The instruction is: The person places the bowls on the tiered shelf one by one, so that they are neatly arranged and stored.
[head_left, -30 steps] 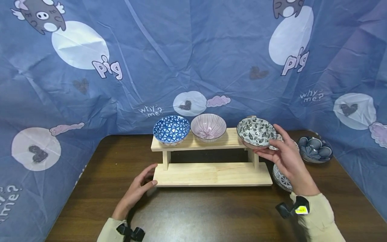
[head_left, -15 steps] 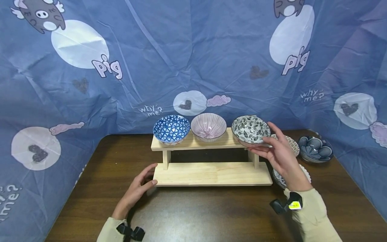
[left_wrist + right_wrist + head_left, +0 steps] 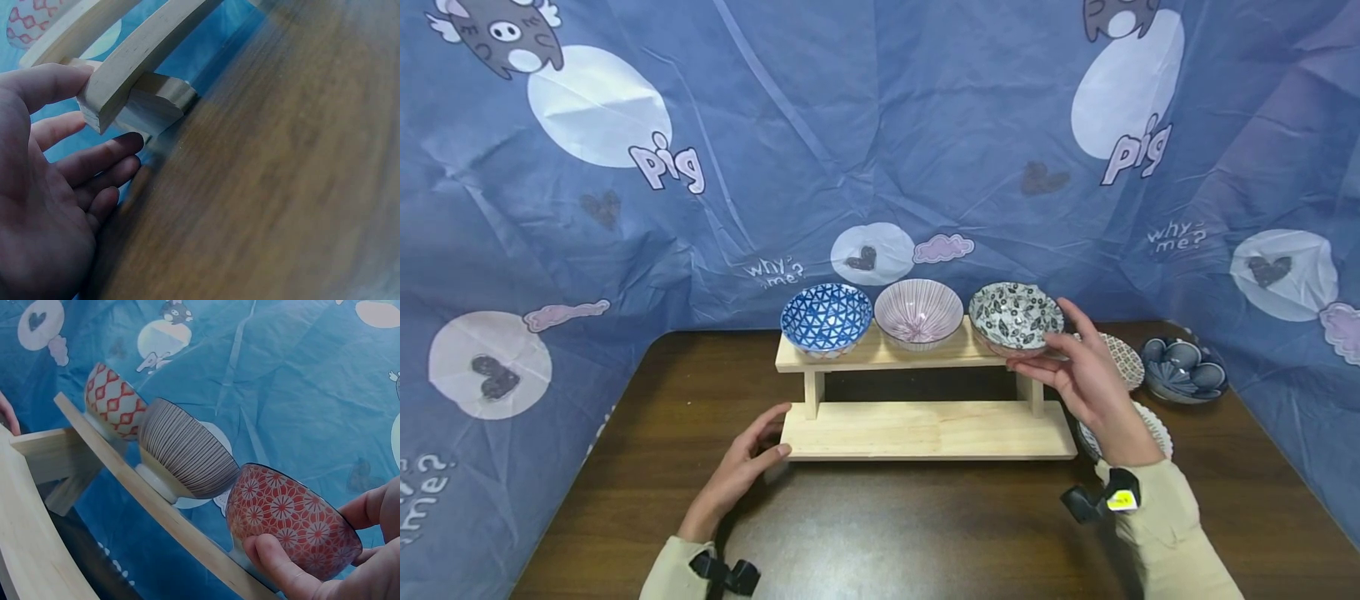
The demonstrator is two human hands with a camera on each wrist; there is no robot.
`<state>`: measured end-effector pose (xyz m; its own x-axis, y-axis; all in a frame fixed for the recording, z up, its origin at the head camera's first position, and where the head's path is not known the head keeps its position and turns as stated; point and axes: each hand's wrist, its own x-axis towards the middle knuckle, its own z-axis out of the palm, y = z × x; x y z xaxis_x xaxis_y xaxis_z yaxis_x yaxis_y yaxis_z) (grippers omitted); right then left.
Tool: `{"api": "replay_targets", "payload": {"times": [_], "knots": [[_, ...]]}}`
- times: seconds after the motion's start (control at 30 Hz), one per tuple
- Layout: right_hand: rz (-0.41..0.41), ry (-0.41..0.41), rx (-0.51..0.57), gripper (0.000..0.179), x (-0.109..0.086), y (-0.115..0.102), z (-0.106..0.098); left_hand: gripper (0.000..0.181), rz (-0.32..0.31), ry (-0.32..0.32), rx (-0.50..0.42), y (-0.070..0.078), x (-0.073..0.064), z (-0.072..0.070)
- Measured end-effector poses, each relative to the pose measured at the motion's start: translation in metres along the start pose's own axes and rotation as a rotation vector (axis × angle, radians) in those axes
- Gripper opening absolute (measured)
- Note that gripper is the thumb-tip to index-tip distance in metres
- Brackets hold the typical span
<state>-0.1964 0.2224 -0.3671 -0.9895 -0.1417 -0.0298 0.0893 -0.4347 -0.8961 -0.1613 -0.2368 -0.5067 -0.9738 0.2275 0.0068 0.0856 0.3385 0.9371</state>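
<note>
My right hand point(image 3: 1093, 392) grips the right side of a bowl point(image 3: 1017, 312) with black-and-white leaf patterning inside. The right wrist view shows that bowl's red floral outside point(image 3: 284, 512), the thumb low on its wall and its foot at the upper board. This bowl is at the right end of a two-tier wooden stand point(image 3: 928, 429). Beside it on the upper tier are a purple-striped bowl point(image 3: 919, 312) and a blue triangle-patterned bowl point(image 3: 826, 318). My left hand point(image 3: 737, 471) holds the left end of the lower board, thumb and index finger at its edges in the left wrist view point(image 3: 47, 181).
On the brown table point(image 3: 917, 533), right of the stand, are a dark blue bowl point(image 3: 1183, 372), a brown-patterned bowl point(image 3: 1123, 362) and a white-edged bowl point(image 3: 1153, 429), the last two partly hidden by my right hand. A blue printed cloth point(image 3: 925, 133) stands behind and at the sides.
My right hand has moved left with the leaf-patterned bowl, bringing it close to the purple-striped bowl and over the upper tier's right end. My left hand has stayed on the stand.
</note>
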Motion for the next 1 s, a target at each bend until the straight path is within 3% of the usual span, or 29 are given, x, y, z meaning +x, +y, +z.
{"api": "replay_targets", "payload": {"times": [0.43,1.0], "knots": [[0.013,0.003,0.015,0.070,0.0030,0.0002,-0.0001,0.058,0.019,0.001,0.007,-0.0001,0.0001,0.0005],[0.055,-0.068,-0.009,0.075,0.0001,0.0001,-0.0048,0.058,0.010,0.004,0.021,-0.0004,-0.0008,0.0003]]}}
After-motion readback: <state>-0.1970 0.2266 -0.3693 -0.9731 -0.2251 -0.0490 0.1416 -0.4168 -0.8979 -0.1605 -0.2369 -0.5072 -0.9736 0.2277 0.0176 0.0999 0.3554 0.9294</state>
